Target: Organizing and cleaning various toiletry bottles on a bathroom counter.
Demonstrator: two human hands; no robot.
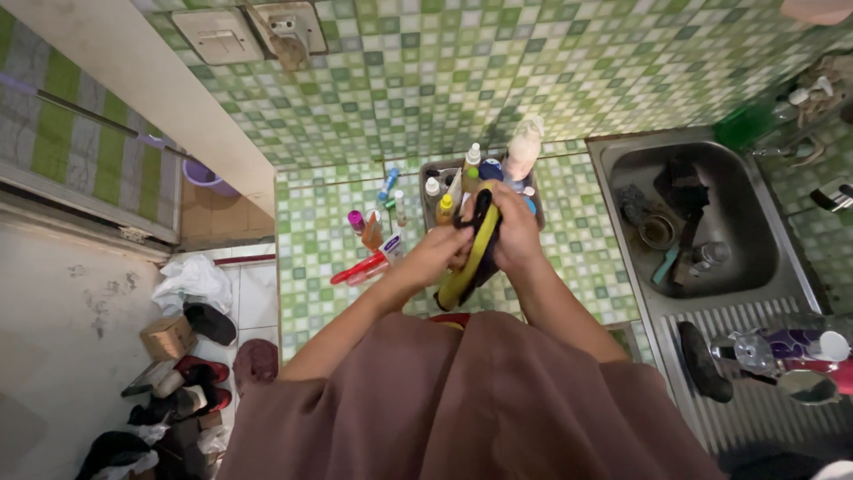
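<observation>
A black-and-yellow pouch (473,253) is gripped between 2 hands: left hand (440,253) clamped on its left side, right hand (515,233) on its right. It is held above the green tiled counter (577,231) (bottle tray (428,173) just behind).

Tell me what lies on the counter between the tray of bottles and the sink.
Head view: only bare green-tiled counter lies between the tray of bottles and the steel sink; nothing stands there.

free: counter (577,231) right of hands | blocked: bottles (462,173) behind, sink (622,160) clutter
</observation>
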